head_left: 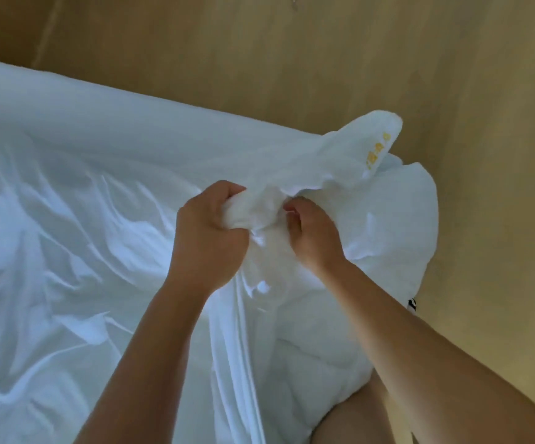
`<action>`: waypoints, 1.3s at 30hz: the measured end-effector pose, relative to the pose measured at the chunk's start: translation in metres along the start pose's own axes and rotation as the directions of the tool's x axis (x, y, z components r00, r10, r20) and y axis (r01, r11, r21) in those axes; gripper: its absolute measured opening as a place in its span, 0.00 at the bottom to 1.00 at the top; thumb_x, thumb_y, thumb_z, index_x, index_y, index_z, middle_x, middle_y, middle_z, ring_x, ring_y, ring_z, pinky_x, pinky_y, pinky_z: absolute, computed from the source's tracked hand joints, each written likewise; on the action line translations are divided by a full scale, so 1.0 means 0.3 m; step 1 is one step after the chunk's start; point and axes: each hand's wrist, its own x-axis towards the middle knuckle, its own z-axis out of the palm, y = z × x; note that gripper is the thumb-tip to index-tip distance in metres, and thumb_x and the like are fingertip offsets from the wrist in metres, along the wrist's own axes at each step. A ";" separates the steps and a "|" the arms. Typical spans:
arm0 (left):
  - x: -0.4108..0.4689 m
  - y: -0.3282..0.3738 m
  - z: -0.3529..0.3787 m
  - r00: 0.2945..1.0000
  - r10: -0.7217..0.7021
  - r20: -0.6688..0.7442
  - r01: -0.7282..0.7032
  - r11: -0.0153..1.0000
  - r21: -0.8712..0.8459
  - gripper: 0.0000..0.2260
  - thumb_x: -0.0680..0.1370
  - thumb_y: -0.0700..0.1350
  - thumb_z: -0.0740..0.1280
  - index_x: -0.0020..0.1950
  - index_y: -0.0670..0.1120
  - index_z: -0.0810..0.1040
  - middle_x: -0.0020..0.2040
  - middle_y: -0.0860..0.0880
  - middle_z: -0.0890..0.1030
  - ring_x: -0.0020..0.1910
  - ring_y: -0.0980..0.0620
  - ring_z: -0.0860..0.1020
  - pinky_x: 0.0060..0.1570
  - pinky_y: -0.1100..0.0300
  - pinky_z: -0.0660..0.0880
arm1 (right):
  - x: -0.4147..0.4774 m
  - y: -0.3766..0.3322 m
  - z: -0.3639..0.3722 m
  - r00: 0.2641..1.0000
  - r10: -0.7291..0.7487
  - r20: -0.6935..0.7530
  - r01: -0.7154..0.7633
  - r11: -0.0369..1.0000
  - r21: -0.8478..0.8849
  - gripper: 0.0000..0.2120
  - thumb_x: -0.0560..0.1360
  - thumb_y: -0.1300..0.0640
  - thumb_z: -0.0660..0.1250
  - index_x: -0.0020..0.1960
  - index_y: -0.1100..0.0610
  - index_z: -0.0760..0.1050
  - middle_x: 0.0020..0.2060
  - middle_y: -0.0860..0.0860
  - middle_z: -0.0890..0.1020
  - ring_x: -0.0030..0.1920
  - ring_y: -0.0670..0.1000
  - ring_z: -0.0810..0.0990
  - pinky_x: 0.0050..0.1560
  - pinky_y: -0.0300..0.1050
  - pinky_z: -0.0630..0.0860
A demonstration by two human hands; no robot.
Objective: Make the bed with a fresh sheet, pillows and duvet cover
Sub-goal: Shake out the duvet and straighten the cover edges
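Observation:
A white duvet cover (pixel 67 219) lies wrinkled over the bed, filling the left and middle of the view. Its corner (pixel 371 145) sticks up at the right, with small yellow marks printed on it. White padded duvet filling (pixel 403 213) bulges out below that corner. My left hand (pixel 208 232) grips a bunched wad of the white fabric in a fist. My right hand (pixel 311 232) is just beside it, fingers curled into the same bunch of fabric. Both hands hold the cloth above the bed's corner.
A wood floor (pixel 323 59) runs behind and to the right of the bed. A small black-and-white tag (pixel 412 304) shows at the duvet's right edge. My bare leg (pixel 355 418) stands at the bottom, close to the bed's edge.

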 end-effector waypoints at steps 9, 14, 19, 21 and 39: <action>0.015 -0.082 -0.089 0.917 -0.313 0.246 0.396 0.773 -0.496 0.07 0.66 0.43 0.69 0.43 0.48 0.82 0.39 0.46 0.83 0.38 0.48 0.81 0.38 0.56 0.77 | 0.079 -0.216 -0.053 0.919 -0.279 0.278 0.121 0.872 0.474 0.35 0.71 0.62 0.70 0.74 0.51 0.58 0.68 0.44 0.66 0.67 0.39 0.63 0.66 0.31 0.61; -0.022 -0.147 -0.190 0.921 -0.324 0.216 0.385 0.842 -0.378 0.13 0.58 0.46 0.75 0.41 0.53 0.82 0.35 0.52 0.83 0.34 0.53 0.82 0.32 0.61 0.77 | 0.304 -0.333 -0.038 0.924 -0.061 0.378 -0.154 0.845 0.512 0.41 0.63 0.58 0.59 0.75 0.43 0.55 0.72 0.47 0.61 0.70 0.51 0.61 0.59 0.42 0.65; -0.069 -0.247 -0.217 0.908 -0.278 -0.312 0.353 0.910 0.218 0.21 0.66 0.41 0.73 0.57 0.52 0.74 0.35 0.58 0.74 0.36 0.51 0.74 0.34 0.66 0.66 | 0.321 -0.214 0.018 0.829 0.095 0.551 0.132 0.924 -0.358 0.30 0.72 0.61 0.61 0.72 0.45 0.62 0.75 0.51 0.55 0.76 0.54 0.49 0.71 0.56 0.57; -0.066 -0.244 -0.171 0.908 -0.204 -0.367 0.324 0.896 0.304 0.23 0.70 0.44 0.71 0.65 0.50 0.71 0.38 0.55 0.77 0.40 0.46 0.74 0.39 0.65 0.63 | 0.289 -0.161 0.037 0.865 0.015 0.501 0.185 0.919 -0.347 0.14 0.76 0.61 0.60 0.61 0.57 0.73 0.63 0.58 0.72 0.66 0.57 0.68 0.59 0.48 0.67; 0.102 -0.198 -0.057 0.945 -0.296 -0.137 0.326 0.872 0.364 0.15 0.73 0.49 0.68 0.58 0.48 0.75 0.43 0.55 0.74 0.45 0.51 0.76 0.43 0.67 0.65 | 0.240 -0.098 0.048 0.891 -0.025 0.452 -0.178 0.898 0.401 0.21 0.70 0.72 0.59 0.57 0.54 0.75 0.48 0.46 0.79 0.45 0.42 0.77 0.47 0.28 0.72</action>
